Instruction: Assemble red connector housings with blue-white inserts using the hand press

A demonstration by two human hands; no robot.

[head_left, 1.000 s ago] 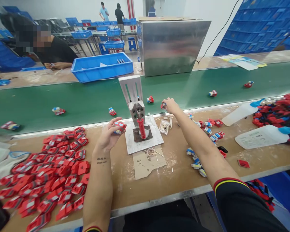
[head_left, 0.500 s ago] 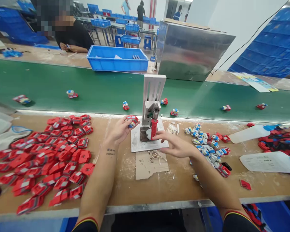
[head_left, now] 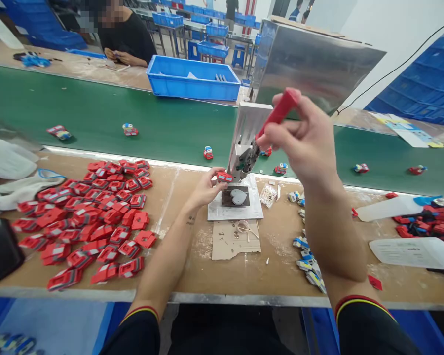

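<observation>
Left hand (head_left: 207, 189) narrow, pinching 1 red car piece (head_left: 225, 176) at 11 o'clock of the grey heart-shaped pad (head_left: 239, 197), near the clamp (head_left: 237, 159); whether they touch, can't tell. Right hand (head_left: 313, 140) wrapped round the raised red handle (head_left: 281, 112), 1 o'clock of the pad. My worry: handle slips or drops early, left fingers get nipped. Second: loose pinch, the piece tilts, pressure lands crooked and marks it.
</observation>
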